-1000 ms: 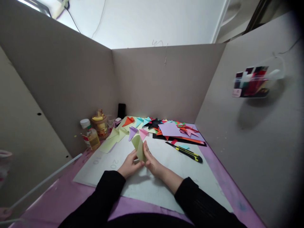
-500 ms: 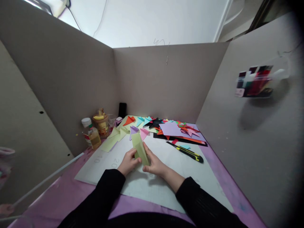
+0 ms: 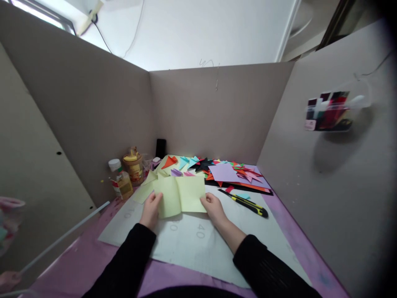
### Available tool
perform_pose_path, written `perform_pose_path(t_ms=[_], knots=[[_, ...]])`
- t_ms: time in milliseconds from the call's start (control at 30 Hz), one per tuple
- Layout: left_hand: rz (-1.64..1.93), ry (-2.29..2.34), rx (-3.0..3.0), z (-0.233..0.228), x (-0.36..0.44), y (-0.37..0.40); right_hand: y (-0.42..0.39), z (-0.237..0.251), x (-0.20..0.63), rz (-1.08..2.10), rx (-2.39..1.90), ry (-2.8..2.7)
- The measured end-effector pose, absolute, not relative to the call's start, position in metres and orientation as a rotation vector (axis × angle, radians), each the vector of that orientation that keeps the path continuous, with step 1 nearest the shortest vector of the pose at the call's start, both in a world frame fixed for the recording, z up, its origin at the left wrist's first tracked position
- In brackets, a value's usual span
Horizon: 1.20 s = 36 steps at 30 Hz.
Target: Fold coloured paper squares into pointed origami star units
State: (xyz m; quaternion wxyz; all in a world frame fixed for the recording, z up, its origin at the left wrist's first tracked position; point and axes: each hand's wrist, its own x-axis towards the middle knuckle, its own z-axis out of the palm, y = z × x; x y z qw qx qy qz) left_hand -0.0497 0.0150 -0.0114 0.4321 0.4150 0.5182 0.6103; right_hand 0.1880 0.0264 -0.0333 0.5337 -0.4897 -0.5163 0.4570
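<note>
A pale yellow-green sheet of paper (image 3: 192,194) is spread between my two hands above the white sheet, with a crease running down its middle. My left hand (image 3: 151,209) pinches its left edge, and my right hand (image 3: 213,206) pinches the right edge near the lower corner. Just behind the paper lie small folded pieces, purple (image 3: 176,172) and pink (image 3: 189,174), partly covered by it. To the right of my right hand rests a black and yellow utility knife (image 3: 245,203).
Folded paper shapes, among them a black star (image 3: 203,164), lie at the back beside a lilac square (image 3: 223,172). A glue bottle (image 3: 122,182) and a tub (image 3: 133,169) stand back left. Partition walls (image 3: 214,111) enclose the table. At far left, another person's hand (image 3: 9,281) shows.
The folded yellow-green paper has been opened out flat. My hands have moved apart, left hand to the left and right hand to the right, each still gripping an edge.
</note>
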Motion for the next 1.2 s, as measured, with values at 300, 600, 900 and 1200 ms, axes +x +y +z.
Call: perform_pose_path(t_ms=[300,600,900,1200], knots=[[0.862,2.366,1.673,0.019,-0.165,0.027,0.032,-0.04,0.19,1.148,-1.154,-1.043],[0.948,1.767,1.956,0.025,-0.072,0.001,0.024,-0.026,0.191,1.223,-1.101,-1.054],[1.033,0.923,0.956,0.018,-0.017,0.034,0.026,-0.021,0.199,1.272,-0.973,-1.273],[1.012,0.956,0.84,-0.003,-0.015,0.042,0.03,-0.014,0.219,0.734,-0.873,-1.766]])
